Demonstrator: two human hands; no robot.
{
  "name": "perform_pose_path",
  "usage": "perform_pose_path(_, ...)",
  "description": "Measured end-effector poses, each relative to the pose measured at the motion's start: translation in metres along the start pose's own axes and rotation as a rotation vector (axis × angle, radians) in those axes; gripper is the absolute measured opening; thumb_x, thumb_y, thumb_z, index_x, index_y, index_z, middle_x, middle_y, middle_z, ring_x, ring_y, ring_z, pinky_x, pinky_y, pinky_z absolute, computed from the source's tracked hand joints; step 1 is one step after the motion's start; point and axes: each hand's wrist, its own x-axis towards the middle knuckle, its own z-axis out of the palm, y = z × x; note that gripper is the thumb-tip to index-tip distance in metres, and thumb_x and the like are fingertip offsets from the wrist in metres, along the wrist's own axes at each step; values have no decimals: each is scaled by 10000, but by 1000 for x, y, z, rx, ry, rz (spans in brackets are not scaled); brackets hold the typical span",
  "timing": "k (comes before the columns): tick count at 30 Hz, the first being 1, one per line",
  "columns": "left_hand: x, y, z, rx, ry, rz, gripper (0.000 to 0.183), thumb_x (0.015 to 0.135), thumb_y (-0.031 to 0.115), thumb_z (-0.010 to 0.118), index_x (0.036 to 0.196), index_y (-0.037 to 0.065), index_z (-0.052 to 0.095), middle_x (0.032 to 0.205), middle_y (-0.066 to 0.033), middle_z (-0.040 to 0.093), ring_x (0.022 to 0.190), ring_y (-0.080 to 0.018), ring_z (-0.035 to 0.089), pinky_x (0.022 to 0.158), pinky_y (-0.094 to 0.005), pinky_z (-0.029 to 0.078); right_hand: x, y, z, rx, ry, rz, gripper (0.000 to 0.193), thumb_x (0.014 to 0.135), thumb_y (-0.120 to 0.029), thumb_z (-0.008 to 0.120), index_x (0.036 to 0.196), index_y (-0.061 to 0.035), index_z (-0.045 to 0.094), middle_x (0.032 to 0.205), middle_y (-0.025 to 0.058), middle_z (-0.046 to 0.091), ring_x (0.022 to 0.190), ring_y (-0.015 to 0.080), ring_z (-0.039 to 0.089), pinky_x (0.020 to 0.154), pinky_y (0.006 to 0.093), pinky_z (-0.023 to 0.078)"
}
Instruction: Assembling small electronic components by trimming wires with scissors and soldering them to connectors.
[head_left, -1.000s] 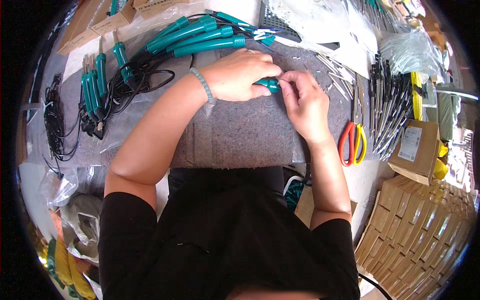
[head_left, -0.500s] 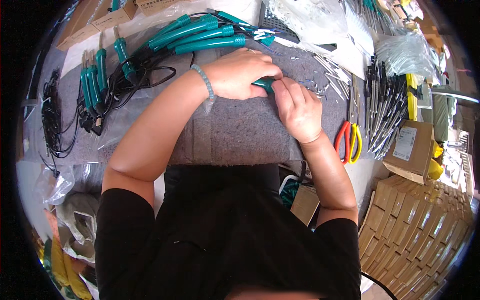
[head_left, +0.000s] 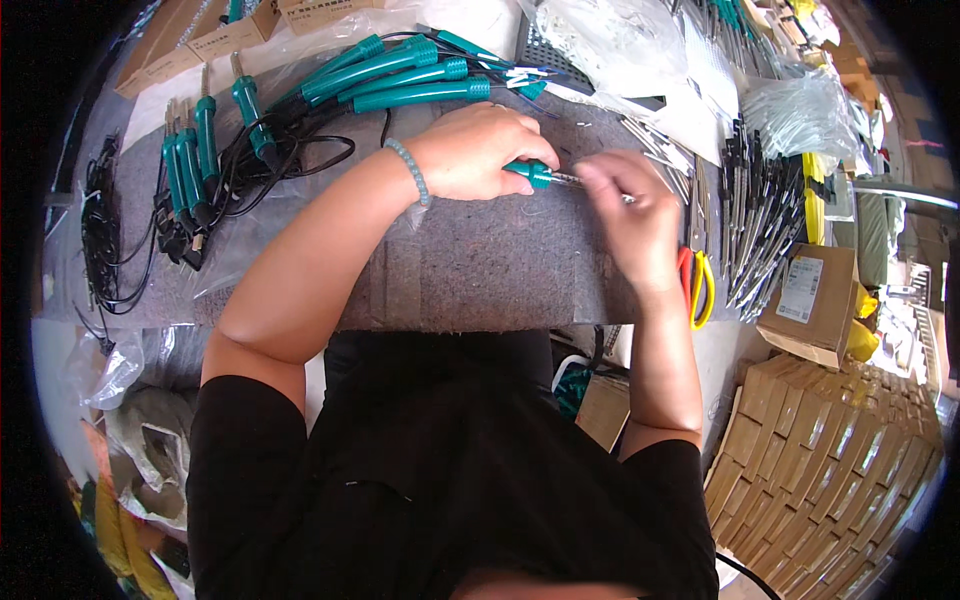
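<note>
Over the middle of the mat, my left hand (head_left: 478, 152) is closed around the green handle of a soldering iron (head_left: 530, 174). A thin metal shaft sticks out of the handle toward the right; most of the handle is hidden under my fingers. My right hand (head_left: 640, 205) is just to the right of that shaft, its fingers smeared by motion, so I cannot tell whether it holds anything. Beyond my left hand lie several green handles (head_left: 420, 95) with wires at their right ends. Red-and-yellow-handled scissors (head_left: 702, 290) rest beside my right wrist.
Several soldering irons with metal barrels (head_left: 206, 135) and black cords (head_left: 290, 155) lie at the left. Thin white tubes (head_left: 652, 142) and many black-and-metal rods (head_left: 755, 215) are on the right. A perforated tray (head_left: 550, 50) is at the back; a cardboard box (head_left: 808, 300) stands far right.
My right hand has moved right, away from the handle's end, and the metal shaft now shows. My left hand has kept its hold on the soldering iron.
</note>
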Motion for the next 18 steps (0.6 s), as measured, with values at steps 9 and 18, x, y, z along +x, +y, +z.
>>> perform_pose_path(9, 3, 2, -1, 25, -21, -70, 273, 720, 159, 728, 957, 64, 632, 904, -101, 616, 906, -298, 610, 788, -412, 470, -6, -2, 30, -316, 28, -246, 161, 770, -123, 668, 929, -93, 663, 932, 48, 641, 785, 229, 646, 649, 322, 524)
perform_pose_path(18, 6, 3, 1, 44, -10, 17, 341, 719, 155, 731, 1016, 39, 608, 903, -105, 602, 902, -311, 584, 792, -418, 448, -9, 5, 24, -478, -42, -439, 173, 751, -79, 663, 922, -79, 639, 960, 57, 621, 756, 214, 649, 603, 322, 533)
